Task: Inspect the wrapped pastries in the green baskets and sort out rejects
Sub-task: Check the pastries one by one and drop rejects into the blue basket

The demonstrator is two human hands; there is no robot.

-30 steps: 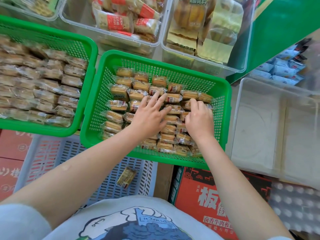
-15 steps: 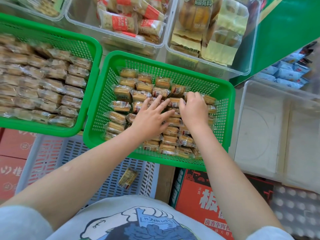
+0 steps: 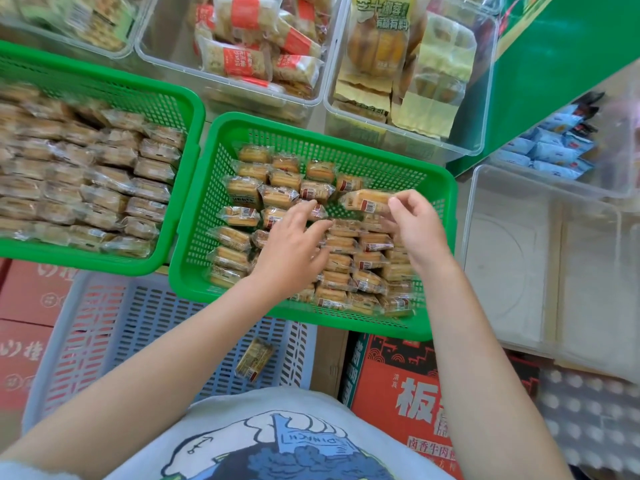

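My right hand (image 3: 414,226) pinches one wrapped pastry (image 3: 367,201), lifted above the middle green basket (image 3: 194,237) for checking. My left hand (image 3: 294,247) rests flat, fingers spread, on the rows. Next I judge it: if faulty, probably the grey crate (image 3: 138,327).

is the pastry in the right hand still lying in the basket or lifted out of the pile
Lifted: the right hand pinches the wrapped pastry above the pile, inside the green basket.
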